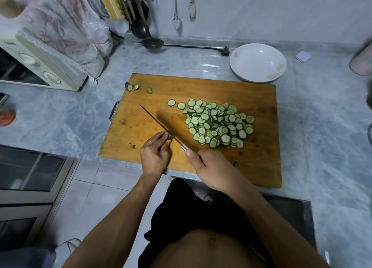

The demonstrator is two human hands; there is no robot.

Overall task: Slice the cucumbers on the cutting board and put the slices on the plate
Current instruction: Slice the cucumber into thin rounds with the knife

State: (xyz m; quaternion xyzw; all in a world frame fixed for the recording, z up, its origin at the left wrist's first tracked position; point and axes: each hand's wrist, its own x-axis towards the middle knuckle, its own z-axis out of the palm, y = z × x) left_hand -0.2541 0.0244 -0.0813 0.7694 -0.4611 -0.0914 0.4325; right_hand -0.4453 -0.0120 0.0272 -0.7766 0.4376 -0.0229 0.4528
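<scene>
Cucumber stub (169, 136), a short dark-green end piece, sits near the front left of the wooden rectangular cutting board (259, 167), pinched by the curled fingertips of the left hand (154, 155). The long thin-bladed knife (159, 123) lies edge-down against the stub, its blade running away toward the board's left part; the right hand (211, 169) is wrapped around the handle, thumb stretched along the top near the blade. A heaped pile of thin green-rimmed cucumber slices (219, 123) covers the board's middle right, two slices lying loose at its far left edge. Three small cut-off end pieces (137, 87) rest at the board's far left corner. Beyond the board, on the grey marbled counter (60, 118), stands the white round plate (257, 62), holding no slices.
</scene>
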